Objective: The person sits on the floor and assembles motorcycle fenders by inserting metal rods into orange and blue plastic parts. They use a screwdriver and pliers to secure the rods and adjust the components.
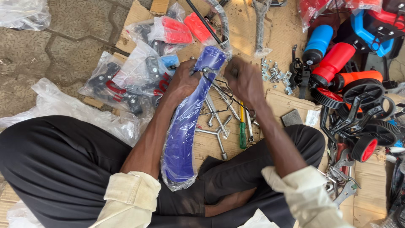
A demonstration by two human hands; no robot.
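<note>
Two hands, one job here: both are bunched up at the far end of a single blue fender (pixel 185 122) that's wrapped in clear plastic. The left hand (pixel 182 81) is curled around the fender's top edge, fingers closed on it right where a thin wire stay (pixel 219 90) meets the blue part. The right hand (pixel 244 81) is just beside it, fingers pressed together on something small at the same spot, though I honestly can't tell what it's pinching since the knuckles hide it.

The fender's long axis runs from the grip straight back toward the person's lap, its near end resting between the crossed legs. So everything happening is at the far tip, and both hands are about equally close to it, left one actually on the blue.

Count of stuff around: one green-handled screwdriver (pixel 242 133) below the right hand, a cross-shaped wrench (pixel 215 131) right under the wrists, one loose pile of nuts and bolts (pixel 276 76) just right of the right hand, two bottles (pixel 325 52) (one blue, one red) further right, and at least three small black training wheels (pixel 367 126) past those. Bagged red and black parts (pixel 139 71) sit left of the left hand.
</note>
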